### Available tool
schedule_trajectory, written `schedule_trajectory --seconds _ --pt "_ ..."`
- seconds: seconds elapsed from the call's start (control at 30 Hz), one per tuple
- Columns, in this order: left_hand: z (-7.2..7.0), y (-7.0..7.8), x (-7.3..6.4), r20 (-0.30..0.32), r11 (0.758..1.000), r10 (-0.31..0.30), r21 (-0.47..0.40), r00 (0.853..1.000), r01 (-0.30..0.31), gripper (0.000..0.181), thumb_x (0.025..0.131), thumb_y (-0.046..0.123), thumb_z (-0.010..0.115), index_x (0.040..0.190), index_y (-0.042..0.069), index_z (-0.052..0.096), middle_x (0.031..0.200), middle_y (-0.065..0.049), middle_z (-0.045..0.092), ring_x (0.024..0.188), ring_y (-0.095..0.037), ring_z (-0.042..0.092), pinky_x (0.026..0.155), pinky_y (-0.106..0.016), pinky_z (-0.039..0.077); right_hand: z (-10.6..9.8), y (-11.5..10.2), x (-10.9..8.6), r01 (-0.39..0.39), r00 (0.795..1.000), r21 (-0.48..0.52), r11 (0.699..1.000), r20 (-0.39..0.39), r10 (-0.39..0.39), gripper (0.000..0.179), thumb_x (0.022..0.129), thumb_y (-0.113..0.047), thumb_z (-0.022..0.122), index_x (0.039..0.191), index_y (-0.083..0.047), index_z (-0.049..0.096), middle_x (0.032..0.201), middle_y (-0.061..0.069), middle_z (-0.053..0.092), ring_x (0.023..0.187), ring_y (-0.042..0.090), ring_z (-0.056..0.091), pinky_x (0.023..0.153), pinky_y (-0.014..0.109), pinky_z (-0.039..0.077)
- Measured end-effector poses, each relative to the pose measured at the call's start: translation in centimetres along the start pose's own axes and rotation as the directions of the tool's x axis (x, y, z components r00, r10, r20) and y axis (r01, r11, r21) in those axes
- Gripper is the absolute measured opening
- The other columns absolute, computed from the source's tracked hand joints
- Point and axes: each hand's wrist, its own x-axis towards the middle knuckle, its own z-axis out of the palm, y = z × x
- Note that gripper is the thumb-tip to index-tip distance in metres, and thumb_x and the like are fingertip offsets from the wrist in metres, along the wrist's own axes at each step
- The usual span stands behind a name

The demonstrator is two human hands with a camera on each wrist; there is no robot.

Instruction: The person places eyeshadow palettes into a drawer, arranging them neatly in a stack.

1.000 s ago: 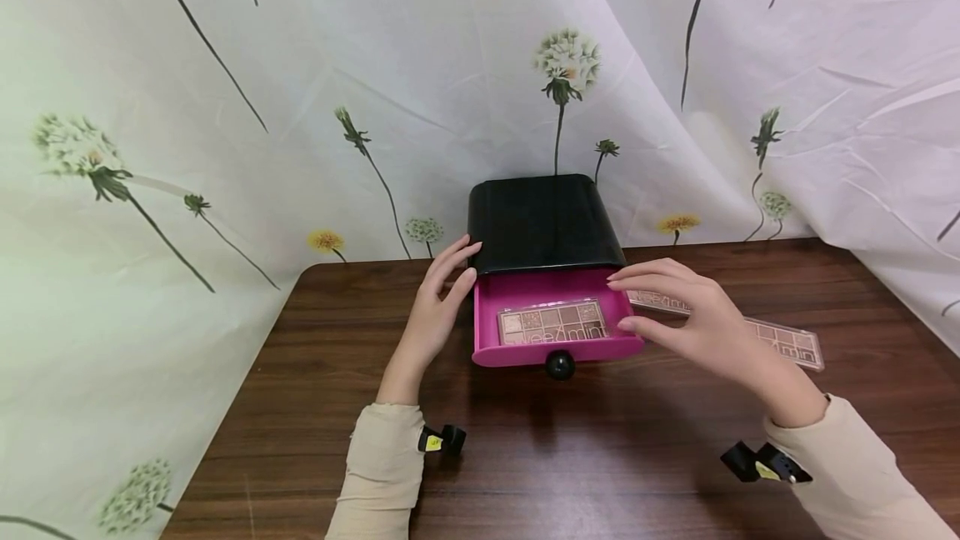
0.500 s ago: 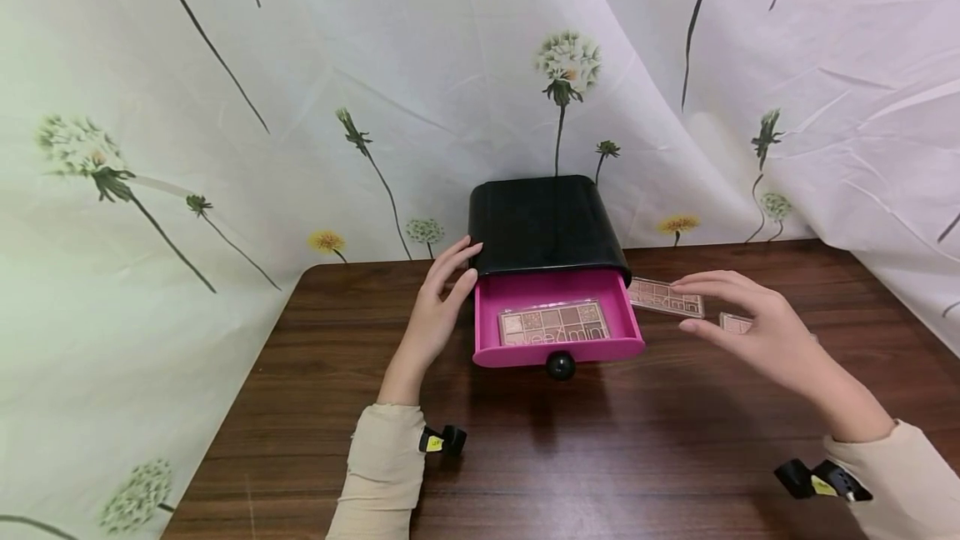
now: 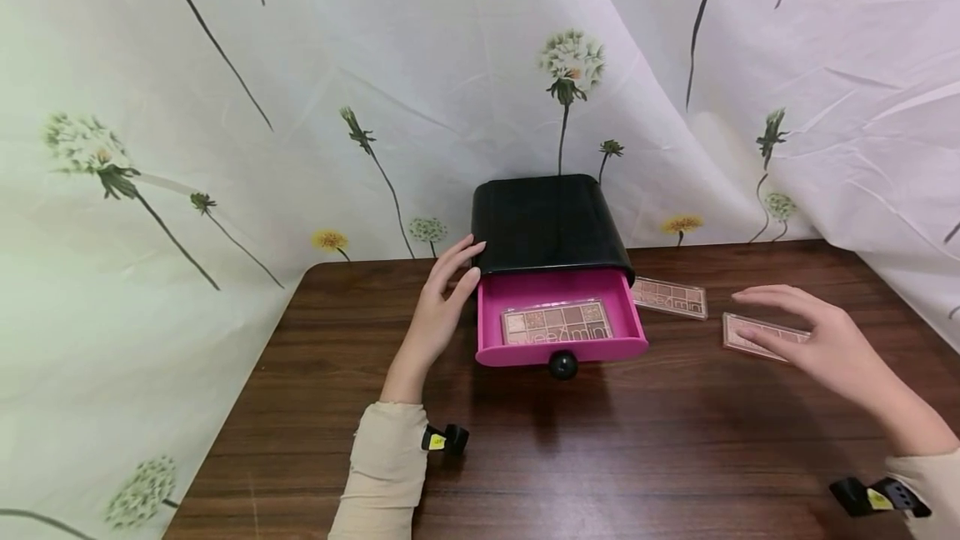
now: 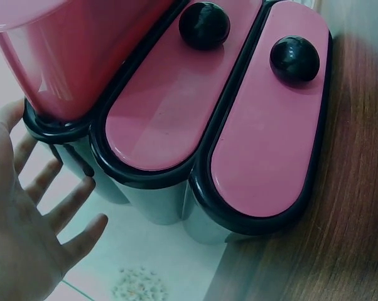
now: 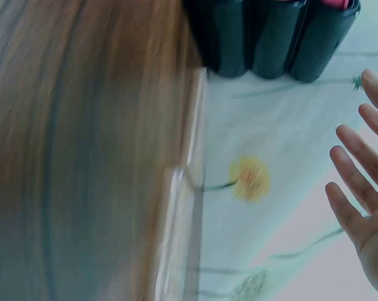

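Note:
A black drawer unit [image 3: 551, 223] stands at the back of the table, its pink top drawer [image 3: 517, 355] pulled out. Inside that drawer lies an eyeshadow palette [image 3: 558, 323] with a clear lid. My left hand [image 3: 429, 319] is at the unit's left side, fingertips right at its upper edge; in the left wrist view its fingers are spread. Off to the right, my right hand [image 3: 836, 352] hovers with parted fingers and thumb over a second palette [image 3: 737, 342], partly hiding it. Nothing is in its grasp. A third palette [image 3: 671, 298] lies beside the unit.
Below the pulled-out drawer, two pink drawers [image 4: 170, 113] with black knobs [image 4: 294, 59] are closed. A white cloth [image 3: 450, 65] printed with dandelions hangs behind the brown wooden table [image 3: 337, 357]. The drawer's black knob [image 3: 563, 365] sticks out in front.
My right hand has moved right, from the pulled-out drawer to over the palette farthest right. My left hand and the drawer stay put.

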Motion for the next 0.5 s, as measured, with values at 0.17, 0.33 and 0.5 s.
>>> schedule_trajectory --seconds 0.17,0.33,0.5 --pt "0.0 0.2 -0.1 -0.006 1.0 -0.007 0.011 1.0 0.007 0.041 0.105 0.018 0.049 0.144 0.008 0.052 0.157 -0.007 0.034 0.136 -0.023 0.037 0.104 -0.048 0.034 -0.7 1.9 -1.2 -0.093 0.996 -0.012 0.996 -0.003 0.093 0.045 0.074 0.001 0.084 0.116 -0.012 0.072 0.114 -0.023 0.06 0.109 -0.013 0.049 0.087 0.003 0.03" --pt "-0.1 0.2 -0.1 -0.006 1.0 -0.01 0.024 1.0 0.01 0.041 0.105 0.02 0.048 0.144 0.009 0.053 0.157 -0.006 0.035 0.138 -0.022 0.035 0.104 -0.046 0.034 -1.6 3.7 -2.2 -0.158 0.987 -0.072 0.985 0.029 0.161 0.042 0.078 -0.011 0.085 0.117 -0.014 0.071 0.113 -0.034 0.053 0.102 -0.016 0.046 0.082 0.003 0.028" --pt "-0.1 0.2 -0.1 -0.005 1.0 -0.013 0.02 1.0 0.013 0.041 0.105 0.019 0.048 0.144 0.008 0.053 0.157 -0.006 0.034 0.137 -0.022 0.036 0.104 -0.045 0.034 -2.7 5.6 -3.1 -0.227 0.97 -0.11 0.968 0.066 0.235 0.043 0.08 -0.018 0.084 0.12 -0.016 0.069 0.112 -0.039 0.049 0.101 -0.019 0.043 0.078 0.004 0.026"
